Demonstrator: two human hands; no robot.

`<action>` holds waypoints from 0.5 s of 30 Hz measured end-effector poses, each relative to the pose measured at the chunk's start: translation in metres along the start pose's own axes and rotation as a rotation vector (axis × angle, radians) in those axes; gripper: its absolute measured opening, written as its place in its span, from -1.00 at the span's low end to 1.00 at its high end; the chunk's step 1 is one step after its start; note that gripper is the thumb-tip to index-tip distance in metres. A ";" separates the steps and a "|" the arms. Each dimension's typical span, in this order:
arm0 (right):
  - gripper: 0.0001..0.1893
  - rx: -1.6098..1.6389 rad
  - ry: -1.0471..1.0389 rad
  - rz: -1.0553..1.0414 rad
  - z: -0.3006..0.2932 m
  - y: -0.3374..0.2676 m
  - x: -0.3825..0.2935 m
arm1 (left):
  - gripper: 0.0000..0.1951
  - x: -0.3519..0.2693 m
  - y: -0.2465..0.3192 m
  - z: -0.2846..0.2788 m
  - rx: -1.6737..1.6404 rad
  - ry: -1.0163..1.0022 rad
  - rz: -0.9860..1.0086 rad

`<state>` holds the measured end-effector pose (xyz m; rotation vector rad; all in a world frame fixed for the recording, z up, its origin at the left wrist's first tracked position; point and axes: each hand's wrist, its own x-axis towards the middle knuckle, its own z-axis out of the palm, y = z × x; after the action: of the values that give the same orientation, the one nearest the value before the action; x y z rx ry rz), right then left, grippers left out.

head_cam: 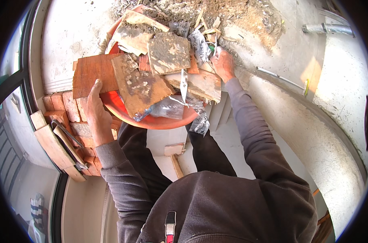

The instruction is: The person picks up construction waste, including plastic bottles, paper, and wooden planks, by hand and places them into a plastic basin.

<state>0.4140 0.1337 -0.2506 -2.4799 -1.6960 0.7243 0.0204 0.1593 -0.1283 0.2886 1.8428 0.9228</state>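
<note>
An orange plastic basin [147,123] in front of me is heaped with pieces of scrap board and crumpled plastic wrappers. My left hand [98,114] is at the basin's left side, its thumb over the edge of a reddish-brown board [93,76] that juts past the rim. How firmly it grips is hard to tell. To the right of the heap, my right hand [223,63] has its fingers closed on a thin white strip, beside a printed plastic wrapper [199,45]. A dirt-stained board [168,53] lies on top of the pile, and a transparent plastic bag [168,108] shows near the front rim.
Stacked red bricks [71,106] stand at the left, with wood offcuts [55,145] and a bent metal bar [65,132] beside them. Beyond the basin lies a mound of sandy debris [250,18]. A curved low wall [296,118] runs along the right, near a thin white tube [279,77].
</note>
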 end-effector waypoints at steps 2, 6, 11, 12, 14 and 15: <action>-0.75 0.065 -0.018 -0.066 0.011 -0.003 -0.001 | -0.62 0.005 -0.006 -0.006 -0.013 -0.025 0.027; -0.68 0.025 0.034 -0.337 0.012 -0.012 0.001 | -0.56 -0.001 -0.006 -0.008 0.009 -0.063 0.057; -0.68 -0.102 -0.144 -0.284 -0.014 -0.028 0.011 | -0.56 0.000 -0.002 -0.003 -0.038 -0.001 -0.027; -0.69 -0.128 -0.139 -0.180 -0.022 -0.033 0.015 | -0.58 0.002 -0.003 -0.005 -0.049 -0.023 -0.005; -0.71 -0.178 -0.128 0.028 -0.034 -0.036 0.025 | -0.64 0.007 -0.009 -0.010 -0.072 -0.066 0.039; -0.70 -0.136 -0.035 0.001 -0.036 -0.028 0.031 | -0.63 0.012 -0.014 -0.012 -0.084 -0.073 0.046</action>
<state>0.4133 0.1805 -0.2214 -2.5710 -1.8144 0.6778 0.0074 0.1509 -0.1438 0.3097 1.7320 1.0062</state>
